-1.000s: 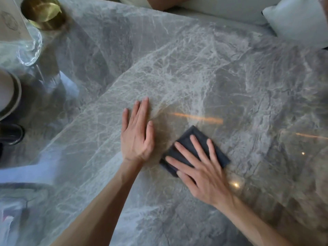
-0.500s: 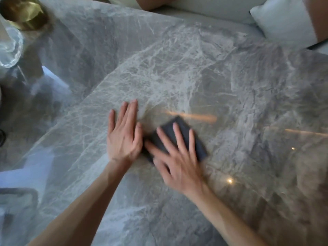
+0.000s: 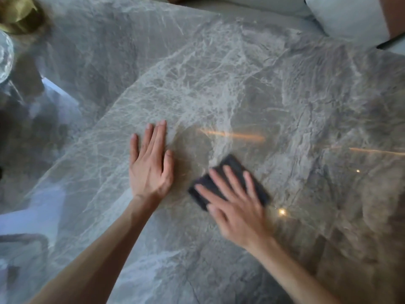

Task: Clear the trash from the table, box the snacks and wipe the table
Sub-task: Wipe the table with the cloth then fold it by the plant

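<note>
— Marble tabletop [image 3: 252, 84] bears our left hand [image 3: 149, 170], flat, fingers together. Where is the dark cloth [image 3: 233, 164]?
— It was beside that left hand; now our right hand [image 3: 237, 212], fingers spread, presses it farther right, apart. We judge wiping continues.

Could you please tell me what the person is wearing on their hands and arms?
Nothing shows: the left hand and right hand have no gloves, rings or bracelets, and the left forearm and right forearm are bare, with no sleeve or watch. The right hand is blurred, so a thin ring could go unseen.
</note>
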{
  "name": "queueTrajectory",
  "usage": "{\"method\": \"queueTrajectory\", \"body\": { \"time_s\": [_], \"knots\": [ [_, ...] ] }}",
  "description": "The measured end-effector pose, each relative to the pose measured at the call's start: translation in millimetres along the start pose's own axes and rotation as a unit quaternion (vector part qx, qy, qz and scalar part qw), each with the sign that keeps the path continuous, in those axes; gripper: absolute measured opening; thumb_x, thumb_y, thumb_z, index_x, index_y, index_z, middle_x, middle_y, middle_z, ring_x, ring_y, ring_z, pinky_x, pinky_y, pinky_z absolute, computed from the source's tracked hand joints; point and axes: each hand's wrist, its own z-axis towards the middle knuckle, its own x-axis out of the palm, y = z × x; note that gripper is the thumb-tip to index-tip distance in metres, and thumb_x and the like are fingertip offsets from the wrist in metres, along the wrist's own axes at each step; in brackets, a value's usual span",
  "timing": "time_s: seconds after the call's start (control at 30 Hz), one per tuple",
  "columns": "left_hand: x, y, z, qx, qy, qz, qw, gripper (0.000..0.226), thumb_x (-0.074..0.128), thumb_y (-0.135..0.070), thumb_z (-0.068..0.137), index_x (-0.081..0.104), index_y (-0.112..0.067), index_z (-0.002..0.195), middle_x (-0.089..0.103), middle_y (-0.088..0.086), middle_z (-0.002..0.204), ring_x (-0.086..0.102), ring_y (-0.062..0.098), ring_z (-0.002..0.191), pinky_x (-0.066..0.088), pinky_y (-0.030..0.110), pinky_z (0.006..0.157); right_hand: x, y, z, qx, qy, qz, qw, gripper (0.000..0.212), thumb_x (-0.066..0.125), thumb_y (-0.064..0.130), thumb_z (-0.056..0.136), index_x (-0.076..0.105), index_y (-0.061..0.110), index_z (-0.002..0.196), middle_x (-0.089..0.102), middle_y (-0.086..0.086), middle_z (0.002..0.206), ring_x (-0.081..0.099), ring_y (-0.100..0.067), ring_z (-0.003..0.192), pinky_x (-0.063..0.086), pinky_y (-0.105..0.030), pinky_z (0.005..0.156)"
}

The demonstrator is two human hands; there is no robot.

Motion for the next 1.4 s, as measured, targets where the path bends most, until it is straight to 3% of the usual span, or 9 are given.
{"method": "queueTrajectory", "body": {
  "time_s": [0.17,0.27,0.37,0.47,0.63,0.97,1.13,1.3,1.4],
  "knots": [
    [1.9,0.2,1.7,-0.006,-0.01,-0.002,1.0,0.058,0.025,-0.031,0.095,0.015,-0.022,0.152,0.022,-0.007,0.158,0.009,0.009,0.149,0.003,0.042,0.122,-29.2,-118.9,89.7,0.329,-0.071,0.046,0.94,0.054,0.02,0.054,0.093,0.013,0.049,0.147,0.01,0.002,0.163,0.004,-0.029,0.15,0.011,-0.064,0.114],
    [2.3,0.5,1.1,-0.002,-0.008,0.006,1.0,0.059,0.024,-0.032,0.095,0.015,-0.02,0.152,0.022,-0.007,0.159,0.01,0.009,0.149,0.004,0.043,0.122,-22.5,-20.5,146.1,0.201,-0.101,0.016,0.974,0.054,0.03,0.047,0.094,0.022,0.043,0.147,0.017,0.0,0.161,0.009,-0.032,0.149,0.012,-0.064,0.113],
    [0.2,-0.1,-0.6,0.005,-0.004,0.012,1.0,0.059,0.026,-0.031,0.095,0.016,-0.019,0.152,0.023,-0.005,0.159,0.01,0.01,0.149,0.006,0.045,0.122,1.4,62.4,56.7,0.029,-0.04,0.046,0.998,0.05,0.036,0.041,0.096,0.029,0.045,0.146,0.013,0.007,0.162,0.002,-0.023,0.15,0.011,-0.057,0.117],
    [1.4,-0.2,0.9,0.004,-0.003,0.014,1.0,0.059,0.027,-0.029,0.095,0.015,-0.022,0.152,0.021,-0.004,0.159,0.008,0.009,0.149,0.006,0.046,0.122,2.2,7.7,0.2,0.06,-0.002,0.016,0.998,0.052,0.029,0.048,0.098,0.014,0.05,0.148,0.006,0.009,0.162,-0.002,-0.021,0.15,0.012,-0.059,0.116],
    [3.5,2.0,1.1,0.003,-0.017,-0.011,1.0,0.058,0.024,-0.031,0.096,0.014,-0.02,0.152,0.023,-0.006,0.159,0.009,0.008,0.149,0.004,0.044,0.123,-22.8,-83.1,121.3,0.311,-0.074,0.058,0.946,0.052,0.02,0.057,0.096,0.01,0.052,0.146,0.007,0.006,0.163,-0.004,-0.027,0.15,0.001,-0.066,0.114],
    [3.4,1.1,0.6,-0.008,-0.029,-0.025,0.999,0.06,0.022,-0.034,0.095,0.016,-0.014,0.151,0.024,-0.001,0.159,0.009,0.005,0.148,0.003,0.04,0.123,3.1,32.9,77.9,0.05,-0.076,0.015,0.996,0.053,0.034,0.049,0.094,0.022,0.049,0.146,0.018,0.013,0.16,0.005,-0.018,0.15,0.009,-0.056,0.117],
    [-0.3,-0.4,1.6,-0.019,-0.012,-0.047,0.999,0.062,0.026,-0.035,0.093,0.014,-0.021,0.152,0.022,-0.004,0.159,0.009,0.004,0.147,0.001,0.04,0.123,21.1,50.5,-5.6,0.002,-0.043,0.063,0.997,0.048,0.036,0.045,0.097,0.029,0.047,0.145,0.024,0.015,0.158,0.01,-0.015,0.15,0.013,-0.054,0.118],
    [-27.3,-3.3,-8.5,-0.062,-0.004,-0.258,0.964,0.069,0.032,-0.044,0.091,0.004,-0.028,0.152,0.034,-0.001,0.154,0.02,0.006,0.146,-0.005,0.039,0.123,25.9,42.8,-64.2,-0.061,-0.024,0.047,0.997,0.05,0.036,0.045,0.099,0.024,0.043,0.148,0.023,0.012,0.159,0.013,-0.017,0.149,0.018,-0.054,0.117],
    [-54.7,-7.1,-37.9,-0.027,-0.029,-0.193,0.98,0.058,0.03,-0.043,0.095,0.016,-0.033,0.15,0.028,-0.008,0.155,0.014,-0.003,0.145,-0.006,0.032,0.122,18.8,8.4,-72.0,-0.007,-0.025,0.033,0.999,0.053,0.036,0.049,0.098,0.021,0.042,0.149,0.022,0.009,0.159,0.016,-0.02,0.149,0.022,-0.056,0.115]
  ]
}}
